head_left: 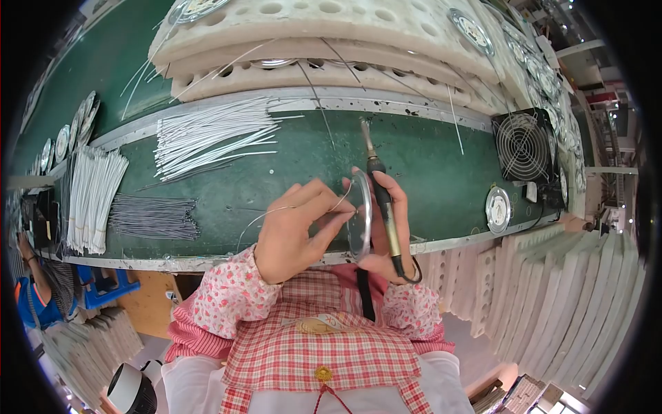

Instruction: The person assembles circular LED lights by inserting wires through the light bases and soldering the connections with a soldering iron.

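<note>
From the head-worn camera, a person in a red-checked apron point(321, 345) works at the near edge of a green tabletop point(441, 186), both hands raised over it around a round disc point(367, 221) turned nearly edge-on. The right hand point(395, 234) grips the disc by its rim, fingers above and thumb below, while also holding a soldering iron point(391, 224) whose tip points toward the far edge. The left hand point(296, 228) pinches a thin wire point(264, 213) between thumb and forefinger at the disc's face; the wire arcs back across the hand, its end at the disc too small to tell.

Toward the tabletop's left edge lie a banded bundle of white wires point(95, 200) and, just beside it, a bundle of grey wires point(153, 216). A loose spread of white wires point(207, 141) lies near the far edge, below stacked pale boards point(296, 27) pierced with round holes. A fan point(521, 145) stands by the far right corner, with another disc point(498, 209) near the right end of the near edge. At far left, past the tabletop, another person in blue point(33, 300) appears beside a blue stool point(114, 284).
</note>
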The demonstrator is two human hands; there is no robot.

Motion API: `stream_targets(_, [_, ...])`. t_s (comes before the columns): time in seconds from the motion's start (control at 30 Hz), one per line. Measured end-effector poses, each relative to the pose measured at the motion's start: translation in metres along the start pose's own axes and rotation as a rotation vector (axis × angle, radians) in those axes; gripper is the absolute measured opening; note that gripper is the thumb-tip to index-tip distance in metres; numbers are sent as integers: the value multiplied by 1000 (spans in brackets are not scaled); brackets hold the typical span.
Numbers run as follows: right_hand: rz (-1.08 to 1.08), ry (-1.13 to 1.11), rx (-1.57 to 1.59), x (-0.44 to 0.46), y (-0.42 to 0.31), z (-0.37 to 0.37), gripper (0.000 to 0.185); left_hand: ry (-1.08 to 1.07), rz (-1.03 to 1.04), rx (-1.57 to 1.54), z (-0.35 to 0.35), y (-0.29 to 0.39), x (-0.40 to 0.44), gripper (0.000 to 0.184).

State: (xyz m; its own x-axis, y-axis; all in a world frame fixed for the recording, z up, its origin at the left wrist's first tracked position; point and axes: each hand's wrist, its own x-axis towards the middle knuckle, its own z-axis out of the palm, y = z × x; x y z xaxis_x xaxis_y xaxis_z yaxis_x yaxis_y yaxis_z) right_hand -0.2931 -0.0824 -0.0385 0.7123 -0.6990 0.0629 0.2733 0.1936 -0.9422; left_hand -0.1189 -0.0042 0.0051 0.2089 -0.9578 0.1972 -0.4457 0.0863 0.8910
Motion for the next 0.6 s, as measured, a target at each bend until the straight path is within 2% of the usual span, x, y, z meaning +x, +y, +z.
stream_targets(0.03, [-95, 3, -221, -1, -1, 0, 121, 10, 23, 52, 1, 0, -1, 14])
stream_targets(0.13, [-261, 52, -570, -2, -4, 3, 116, 1, -180, -264, 5, -5, -1, 11])
stream_targets(0.17, [-265, 109, -586, -3, -4, 6, 112, -19, -277, -358, 4, -7, 0, 14])
stream_targets(0.23, [-322, 152, -864, -2, -11, 12, 111, -60, -473, -542, -1, -10, 2, 23])
stream_targets(0.33, [-413, 222, -1128, -1, -3, 18, 107, -94, -298, 35, 3, 2, 2, 29])
stream_targets(0.37, [-425, 236, -1189, -3, 0, 20, 107, -36, -260, 158, 11, -3, 2, 35])
stream_targets(0.47, [-430, 258, -1256, -5, 8, 23, 104, -10, -340, 120, 20, -10, 9, 32])
stream_targets(0.57, [-369, 230, -1242, -1, 4, 20, 97, -3, -150, 296, 20, -31, 12, 36])
stream_targets(0.6, [-327, 209, -1258, 0, -2, 19, 94, 72, -93, 396, 20, -32, 12, 38])
